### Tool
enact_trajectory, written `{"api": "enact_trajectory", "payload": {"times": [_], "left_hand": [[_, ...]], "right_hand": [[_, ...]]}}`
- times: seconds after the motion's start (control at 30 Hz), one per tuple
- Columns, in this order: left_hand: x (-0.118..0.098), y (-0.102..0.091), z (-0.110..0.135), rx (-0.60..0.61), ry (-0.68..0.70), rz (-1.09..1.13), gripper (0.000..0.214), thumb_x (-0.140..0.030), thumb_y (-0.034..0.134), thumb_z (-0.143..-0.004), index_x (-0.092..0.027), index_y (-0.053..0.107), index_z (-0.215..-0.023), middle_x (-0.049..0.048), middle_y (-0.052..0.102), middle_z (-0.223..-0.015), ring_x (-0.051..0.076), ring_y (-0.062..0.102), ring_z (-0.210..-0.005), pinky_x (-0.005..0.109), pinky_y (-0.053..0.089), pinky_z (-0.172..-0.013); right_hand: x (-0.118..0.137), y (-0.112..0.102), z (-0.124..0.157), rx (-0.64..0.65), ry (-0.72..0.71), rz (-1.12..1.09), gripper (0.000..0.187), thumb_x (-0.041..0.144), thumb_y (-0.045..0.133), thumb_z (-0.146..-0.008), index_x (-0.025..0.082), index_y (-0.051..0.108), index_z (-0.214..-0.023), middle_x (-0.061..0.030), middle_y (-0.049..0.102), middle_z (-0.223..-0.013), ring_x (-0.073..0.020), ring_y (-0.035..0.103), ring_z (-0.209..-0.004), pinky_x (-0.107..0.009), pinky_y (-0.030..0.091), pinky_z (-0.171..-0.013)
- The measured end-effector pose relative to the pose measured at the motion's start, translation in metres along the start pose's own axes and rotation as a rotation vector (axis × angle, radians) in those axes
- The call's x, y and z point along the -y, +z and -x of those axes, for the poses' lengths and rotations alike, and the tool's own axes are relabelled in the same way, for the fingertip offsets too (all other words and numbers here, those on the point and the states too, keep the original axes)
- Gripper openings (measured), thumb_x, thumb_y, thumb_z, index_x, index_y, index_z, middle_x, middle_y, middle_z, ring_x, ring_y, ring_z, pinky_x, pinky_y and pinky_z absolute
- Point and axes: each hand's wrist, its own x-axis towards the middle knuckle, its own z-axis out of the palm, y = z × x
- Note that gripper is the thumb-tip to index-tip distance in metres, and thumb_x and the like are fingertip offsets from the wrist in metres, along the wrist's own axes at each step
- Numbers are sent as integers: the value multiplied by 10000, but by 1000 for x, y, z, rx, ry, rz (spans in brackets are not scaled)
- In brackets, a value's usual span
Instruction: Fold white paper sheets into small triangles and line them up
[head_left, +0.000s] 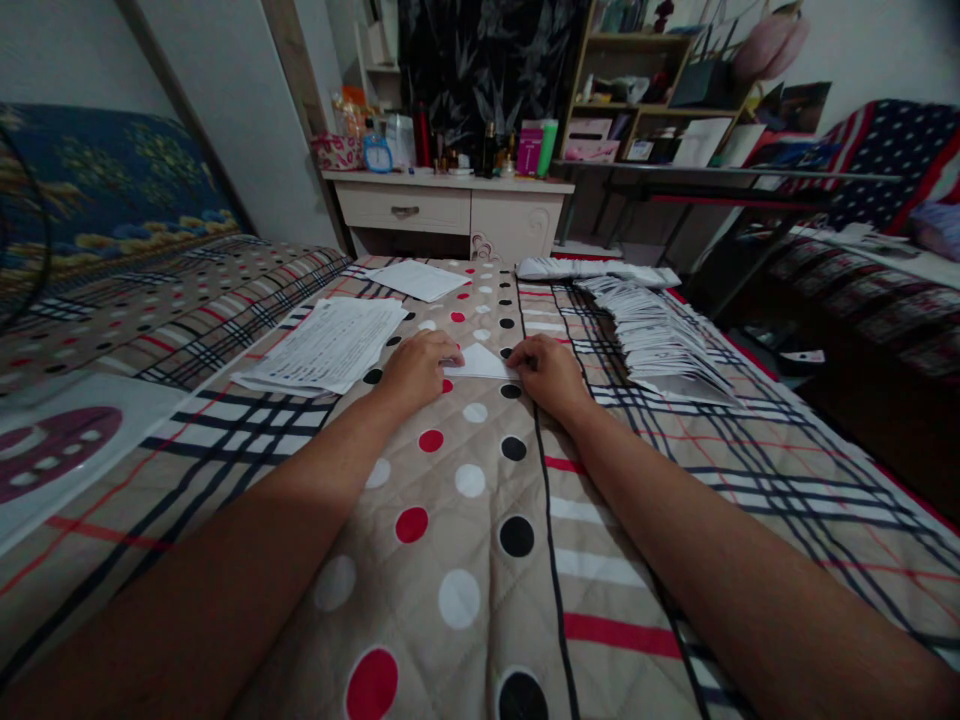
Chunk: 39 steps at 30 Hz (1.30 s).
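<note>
A small white piece of folded paper (481,363), roughly triangular with its peak pointing away from me, lies on the bedspread between my hands. My left hand (420,368) has its fingers closed at the paper's left end. At the right corner, my right hand (553,376) pinches the paper between thumb and fingers. To the left lies a stack of printed sheets (330,343). Beyond it is another white sheet pile (418,280). On the right, a long row of folded paper pieces (656,335) fans out, with more folded paper (596,270) across its far end.
The patterned bedspread (457,540) covers the bed under everything. A white bag with a dark pink print (142,425) lies at the left. Past the bed stand a white dresser (442,210) with bottles and a blue clock, and a shelf unit (637,105).
</note>
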Motion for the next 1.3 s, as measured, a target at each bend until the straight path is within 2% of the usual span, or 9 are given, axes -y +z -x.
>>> {"api": "enact_trajectory", "payload": {"times": [0.1,0.23,0.67,0.83,0.97,1.03,1.1,1.17,1.3], "left_hand": [[-6,4,2,45,71,2,292,-94,565,-763,-214,746,-959,56,695,-1059,223,625,-1015,377,495,-930],[-7,4,2,63,18,2,274,-322,676,-800,-233,735,-1052,67,672,-1125,243,623,-1020,382,506,-890],[3,8,-1,39,130,-125,197,-270,572,-903,-242,756,-969,71,746,-974,244,669,-973,371,493,-865],[-9,-3,-1,-94,97,-169,221,-254,533,-915,-217,747,-955,76,750,-945,228,681,-899,327,488,-781],[-19,-11,-2,-327,60,-43,246,-282,510,-923,-185,736,-941,75,748,-923,202,676,-861,293,481,-774],[-20,-11,-5,-388,2,80,233,-275,526,-904,-177,738,-909,68,750,-894,192,672,-818,283,486,-760],[-19,-9,-8,-362,-77,205,206,-246,555,-867,-170,745,-889,59,754,-867,187,666,-773,281,491,-731],[-15,-5,-10,-256,-162,299,183,-218,581,-829,-166,754,-858,45,754,-830,184,656,-735,279,487,-692],[-2,5,-8,-21,-250,329,156,-220,618,-787,-167,766,-785,37,743,-750,195,644,-684,293,466,-639]], "right_hand": [[8,-3,3,25,9,36,233,103,581,-725,208,740,-858,-56,707,-980,-218,640,-927,-325,485,-830],[12,-4,6,42,-26,101,271,179,645,-683,217,731,-938,-63,689,-1040,-262,621,-990,-363,478,-838],[10,-1,6,41,-185,70,239,293,693,-797,202,722,-1016,-75,690,-1032,-237,613,-999,-343,454,-891],[12,0,5,-28,-218,-48,189,245,627,-853,196,730,-1004,-72,710,-990,-214,639,-928,-317,464,-828],[19,0,8,-210,-188,-335,137,291,618,-858,205,723,-876,-33,722,-862,-194,650,-839,-301,474,-788],[21,-1,9,-255,-142,-505,207,361,626,-853,192,691,-752,-14,685,-726,-172,625,-714,-282,467,-695],[22,-2,9,-231,-103,-642,310,400,607,-860,183,632,-641,6,611,-602,-140,561,-589,-260,426,-592],[20,-1,8,-182,-73,-722,353,401,589,-864,180,586,-588,18,553,-550,-119,507,-535,-246,388,-541],[11,3,4,-117,39,-653,113,263,681,-758,159,677,-804,24,579,-638,-120,514,-586,-237,394,-555]]}}
